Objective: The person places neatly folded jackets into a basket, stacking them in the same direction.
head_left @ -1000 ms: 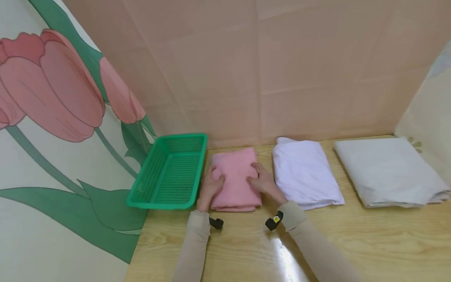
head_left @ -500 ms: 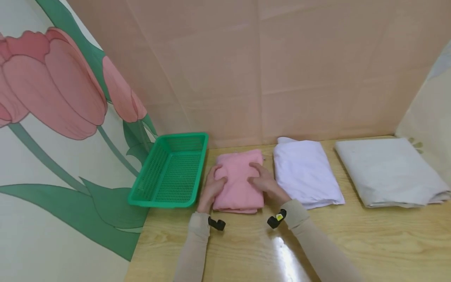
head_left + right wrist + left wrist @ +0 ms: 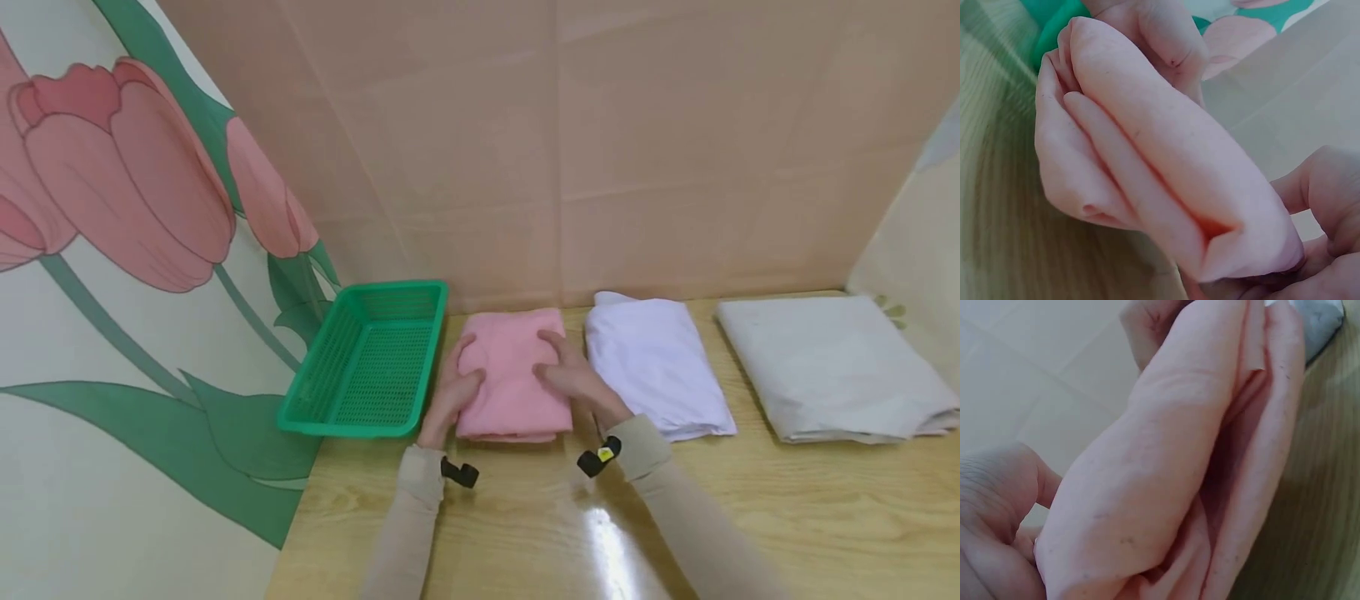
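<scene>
A folded pink cloth (image 3: 513, 375) is held between my two hands, in the middle of the head view. My left hand (image 3: 453, 387) grips its left side, thumb on top. On the opposite side my right hand (image 3: 576, 379) grips it the same way, with the fingers partly underneath in the right wrist view. Both wrist views show the layered folds of the pink cloth (image 3: 1141, 462) from its near edge, which seems raised off the wooden table (image 3: 1004, 237). Most of the fingertips are hidden by the cloth.
Left of the cloth stands a green plastic basket (image 3: 382, 375) with nothing in it. To the right lie a folded pale lilac cloth (image 3: 656, 367) and a larger folded light-grey cloth (image 3: 825, 367). A beige sheet (image 3: 562, 167) hangs along the table's back edge.
The pink cloth has shifted slightly rightward with both hands, and its near edge has come up a little. The head view has turned slightly. The other cloths and the basket stay put.
</scene>
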Tool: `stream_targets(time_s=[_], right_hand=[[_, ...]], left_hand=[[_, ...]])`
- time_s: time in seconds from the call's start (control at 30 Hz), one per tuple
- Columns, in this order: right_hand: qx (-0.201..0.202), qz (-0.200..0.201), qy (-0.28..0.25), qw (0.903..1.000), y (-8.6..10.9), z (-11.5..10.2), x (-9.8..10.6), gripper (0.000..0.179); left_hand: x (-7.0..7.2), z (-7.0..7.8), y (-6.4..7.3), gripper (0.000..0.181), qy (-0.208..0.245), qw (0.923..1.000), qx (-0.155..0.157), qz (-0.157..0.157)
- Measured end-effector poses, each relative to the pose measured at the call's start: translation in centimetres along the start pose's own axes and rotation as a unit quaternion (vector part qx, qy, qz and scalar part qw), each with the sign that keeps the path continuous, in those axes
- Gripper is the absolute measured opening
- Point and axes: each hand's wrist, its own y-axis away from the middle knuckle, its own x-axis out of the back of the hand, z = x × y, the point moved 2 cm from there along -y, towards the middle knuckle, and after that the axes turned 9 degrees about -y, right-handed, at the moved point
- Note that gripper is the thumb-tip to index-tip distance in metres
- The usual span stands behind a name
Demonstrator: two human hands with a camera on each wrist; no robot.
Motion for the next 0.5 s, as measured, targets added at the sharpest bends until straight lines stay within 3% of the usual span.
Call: stream_targets(time_s=[0.3, 0.5], right_hand=[[0.041, -0.014, -0.061, 0.9972, 0.3, -2.4, 0.6, 0.086], [0.08, -0.023, -0.048, 0.9954, 0.1, -3.7, 0.7, 0.088]], left_hand=[[1.6, 3.0, 0.3, 0.08, 0.018, 0.9994, -0.028, 0.007], [3.3, 4.4, 0.1, 0.079, 0.032, 0.9986, -0.041, 0.007]])
